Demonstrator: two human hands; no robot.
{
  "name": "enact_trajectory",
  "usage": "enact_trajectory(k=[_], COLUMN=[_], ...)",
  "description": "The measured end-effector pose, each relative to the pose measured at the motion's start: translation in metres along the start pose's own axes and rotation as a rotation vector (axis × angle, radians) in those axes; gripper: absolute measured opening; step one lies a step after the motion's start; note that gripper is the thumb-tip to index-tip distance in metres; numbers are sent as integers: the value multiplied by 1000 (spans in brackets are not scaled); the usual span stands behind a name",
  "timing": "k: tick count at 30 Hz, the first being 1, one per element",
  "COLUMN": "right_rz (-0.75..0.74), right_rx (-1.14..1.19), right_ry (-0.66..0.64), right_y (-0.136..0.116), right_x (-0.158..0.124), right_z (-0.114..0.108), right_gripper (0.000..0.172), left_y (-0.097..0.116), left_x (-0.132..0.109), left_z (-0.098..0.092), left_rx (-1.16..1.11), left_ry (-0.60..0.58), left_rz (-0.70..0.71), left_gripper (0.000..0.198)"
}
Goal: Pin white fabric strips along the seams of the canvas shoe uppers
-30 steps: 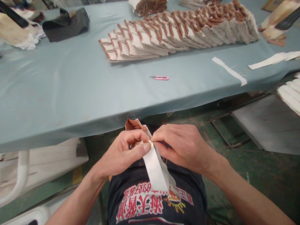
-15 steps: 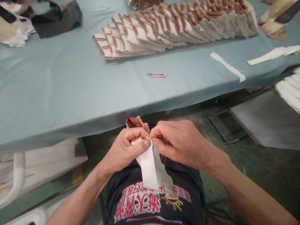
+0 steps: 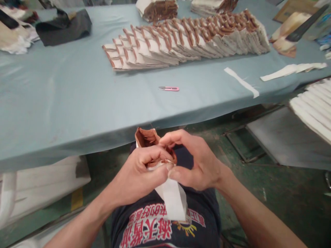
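Note:
A white fabric piece with brown lining (image 3: 174,201) is held over my lap, in front of the table's edge. My left hand (image 3: 144,172) is closed on it, thumb on the white side and fingers curled over the edge. My right hand (image 3: 198,162) grips the same piece from the right, its thumb tip against the white edge beside my left thumb. Its index finger arches over the brown part, a gap between it and the thumb; the other fingertips are hidden. Behind the hands the brown end of the piece sticks up, with loose threads.
Pink thread snips (image 3: 169,89) lie on the blue-covered table (image 3: 77,103). Behind them stretches a long row of folded white-and-brown fabric pieces (image 3: 186,44). White strips (image 3: 241,82) lie to the right, and a black cloth (image 3: 64,29) at the left. White pieces (image 3: 315,106) are stacked at the far right.
My right hand has gone from a tight pinch at the fabric's edge to a wider spread, index finger raised over the brown part. The view has shifted slightly, showing more of the table's back.

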State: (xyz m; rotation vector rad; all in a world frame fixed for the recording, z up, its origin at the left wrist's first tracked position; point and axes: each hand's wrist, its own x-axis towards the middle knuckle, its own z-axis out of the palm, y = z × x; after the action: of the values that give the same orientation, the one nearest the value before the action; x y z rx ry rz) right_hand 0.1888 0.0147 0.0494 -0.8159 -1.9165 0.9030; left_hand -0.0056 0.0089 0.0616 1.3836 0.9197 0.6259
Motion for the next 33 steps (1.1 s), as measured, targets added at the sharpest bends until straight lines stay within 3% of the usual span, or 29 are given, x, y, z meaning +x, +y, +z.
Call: enact_trajectory(k=[6, 10, 13, 16, 23, 26, 30, 33], right_rz=[2, 90, 181, 242, 320, 327, 400, 553], right_rx=[-335, -412, -331, -233, -153, -108, 32, 264], right_ry=[-130, -256, -347, -390, -321, -294, -290, -321], right_y=[-12, -15, -14, -17, -20, -18, -16, -13], right_x=[4, 5, 6, 8, 4, 1, 0, -2], right_z=[0, 1, 0, -2, 3, 4, 4, 4], right_gripper=[34, 42, 38, 26, 19, 16, 13, 12], left_y=[5, 3, 3, 4, -4, -11, -16, -17], left_x=[-11, -11, -11, -11, -19, -21, -20, -20], left_z=[-22, -27, -27, -28, -34, -37, -36, -33], left_rx=[97, 181, 200, 214, 546, 638, 776, 902], left_ry=[-242, -170, -95, -120, -90, -149, -159, -110], left_rz=[58, 22, 23, 114, 444, 606, 717, 764], left_gripper=[17, 18, 16, 14, 10, 18, 21, 22])
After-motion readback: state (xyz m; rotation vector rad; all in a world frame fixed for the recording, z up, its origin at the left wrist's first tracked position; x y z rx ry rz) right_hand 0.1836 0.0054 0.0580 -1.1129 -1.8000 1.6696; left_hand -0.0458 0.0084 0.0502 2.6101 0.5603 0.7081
